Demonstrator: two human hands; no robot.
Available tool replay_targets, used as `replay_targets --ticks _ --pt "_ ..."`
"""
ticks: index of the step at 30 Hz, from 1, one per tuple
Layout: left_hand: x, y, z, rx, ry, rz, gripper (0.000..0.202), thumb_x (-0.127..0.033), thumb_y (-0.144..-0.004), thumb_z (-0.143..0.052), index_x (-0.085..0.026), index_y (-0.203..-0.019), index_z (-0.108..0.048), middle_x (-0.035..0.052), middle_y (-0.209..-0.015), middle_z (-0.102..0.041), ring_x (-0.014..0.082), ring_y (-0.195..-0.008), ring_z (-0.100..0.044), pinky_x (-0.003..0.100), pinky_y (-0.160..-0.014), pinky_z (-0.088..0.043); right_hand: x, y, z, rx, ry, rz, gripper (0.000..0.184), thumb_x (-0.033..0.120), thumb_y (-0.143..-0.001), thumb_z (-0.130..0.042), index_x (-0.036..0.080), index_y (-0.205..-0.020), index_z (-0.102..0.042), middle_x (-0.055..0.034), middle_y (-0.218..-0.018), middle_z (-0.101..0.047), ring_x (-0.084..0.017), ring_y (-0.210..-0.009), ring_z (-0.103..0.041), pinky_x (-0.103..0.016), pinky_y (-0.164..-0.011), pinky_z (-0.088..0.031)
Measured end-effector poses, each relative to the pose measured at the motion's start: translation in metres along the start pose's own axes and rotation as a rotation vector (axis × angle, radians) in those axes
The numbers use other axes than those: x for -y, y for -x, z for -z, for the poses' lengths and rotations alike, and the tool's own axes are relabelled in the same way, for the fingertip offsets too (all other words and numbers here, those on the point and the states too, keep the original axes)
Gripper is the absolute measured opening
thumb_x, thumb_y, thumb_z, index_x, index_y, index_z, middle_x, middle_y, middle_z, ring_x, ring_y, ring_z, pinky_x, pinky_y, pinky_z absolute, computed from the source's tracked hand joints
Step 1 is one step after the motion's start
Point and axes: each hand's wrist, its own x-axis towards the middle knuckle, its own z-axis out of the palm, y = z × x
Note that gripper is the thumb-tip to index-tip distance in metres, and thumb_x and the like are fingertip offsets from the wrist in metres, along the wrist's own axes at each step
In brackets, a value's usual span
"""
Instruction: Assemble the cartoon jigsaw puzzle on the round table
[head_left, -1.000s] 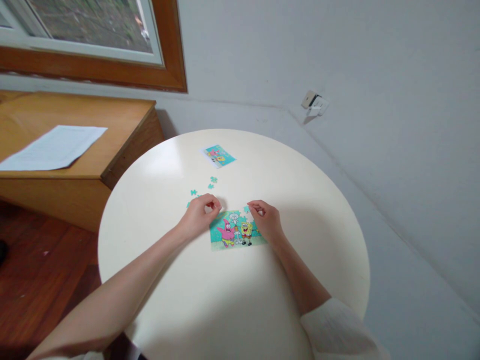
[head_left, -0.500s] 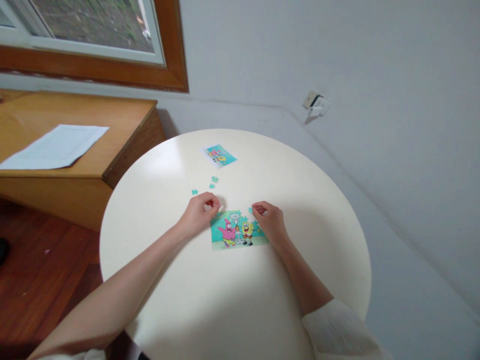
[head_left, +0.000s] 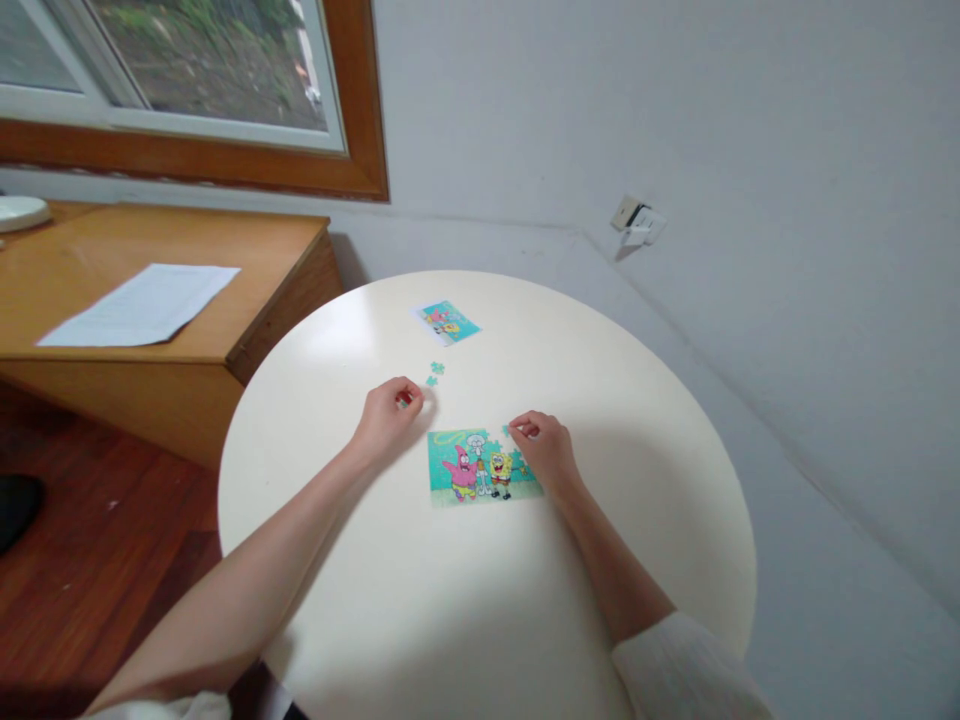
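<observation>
A cartoon jigsaw puzzle (head_left: 480, 466) lies partly assembled on a round cream table (head_left: 465, 600). My left hand (head_left: 386, 420) is closed just left of the puzzle's top edge, its fingertips pinching a small teal puzzle piece (head_left: 405, 402). My right hand (head_left: 546, 452) rests on the puzzle's upper right corner with the fingers curled and pinched; what they hold is hidden. Two loose teal pieces (head_left: 434, 374) lie just beyond my left hand.
A small reference picture card (head_left: 447, 322) lies near the table's far side. A wooden desk (head_left: 150, 310) with a sheet of paper (head_left: 142, 304) stands to the left under a window. A wall socket (head_left: 636, 220) is on the grey wall.
My left hand has moved up and left, away from the puzzle, onto a loose teal piece. My right hand stays at the puzzle's upper right corner. The camera has shifted slightly.
</observation>
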Motion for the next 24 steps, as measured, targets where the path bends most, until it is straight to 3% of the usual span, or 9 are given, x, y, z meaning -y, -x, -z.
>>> replay_targets --ticks 8,17,24 --pt "0.013 -0.008 0.002 -0.083 -0.085 0.091 0.012 -0.024 -0.072 -0.049 -0.016 -0.068 -0.058 0.0018 -0.065 -0.061 0.0126 -0.058 -0.051 0.023 -0.057 -0.039 0.000 0.000 0.001 -0.148 -0.084 0.017 0.011 0.028 -0.069 -0.054 0.021 -0.064 -0.060 -0.0014 -0.061 -0.063 -0.017 -0.059 -0.055 -0.032 -0.068 -0.042" --pt "0.005 -0.058 -0.023 0.075 -0.406 0.085 0.026 -0.031 -0.078 -0.056 -0.012 -0.095 -0.063 0.0113 -0.091 -0.067 0.0202 -0.080 -0.061 0.026 -0.070 -0.043 -0.003 0.001 0.004 -0.156 -0.131 0.049 0.012 0.028 -0.069 -0.053 0.020 -0.063 -0.060 -0.0020 -0.061 -0.063 -0.017 -0.061 -0.055 -0.031 -0.067 -0.043" --pt "0.010 -0.069 -0.039 0.111 -0.490 0.106 0.024 -0.030 -0.075 -0.058 -0.013 -0.089 -0.065 0.0124 -0.090 -0.067 0.0225 -0.083 -0.061 0.028 -0.070 -0.043 -0.006 0.001 0.007 -0.161 -0.157 0.054 0.012 0.027 -0.070 -0.053 0.019 -0.065 -0.061 -0.0020 -0.062 -0.063 -0.016 -0.060 -0.054 -0.030 -0.064 -0.043"
